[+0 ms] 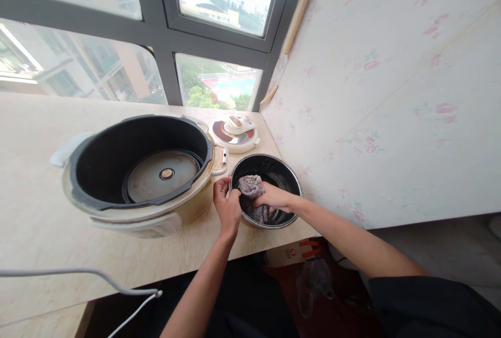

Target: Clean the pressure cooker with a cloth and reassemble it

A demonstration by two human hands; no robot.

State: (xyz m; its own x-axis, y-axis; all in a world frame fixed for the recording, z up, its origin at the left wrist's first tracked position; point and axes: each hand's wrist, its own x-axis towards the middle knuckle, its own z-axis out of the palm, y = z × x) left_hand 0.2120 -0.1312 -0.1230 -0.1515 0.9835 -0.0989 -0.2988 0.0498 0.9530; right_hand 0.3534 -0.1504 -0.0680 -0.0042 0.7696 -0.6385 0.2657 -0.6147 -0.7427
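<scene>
A dark inner pot (287, 176) with a pale rim stands at the right end of the counter. My left hand (227, 203) grips its left rim, the thumb at the inner edge and the fingers outside. Inside the pot, my right hand (276, 197) holds a crumpled grey-brown cloth (252, 188) against the wall and bottom; some of the fingers are hidden by the cloth. Left of the pot sits the open pressure cooker body (136, 223), its dark cavity showing a round heating plate (156, 181).
Behind the pot lies the cooker lid (235, 137), close to the window (219, 40). A flowered wall (371, 119) borders the right side. A grey cable (90, 271) crosses the counter's (39, 223) front left. Below are a paper bag (289, 254) and a clear plastic bag (313, 280).
</scene>
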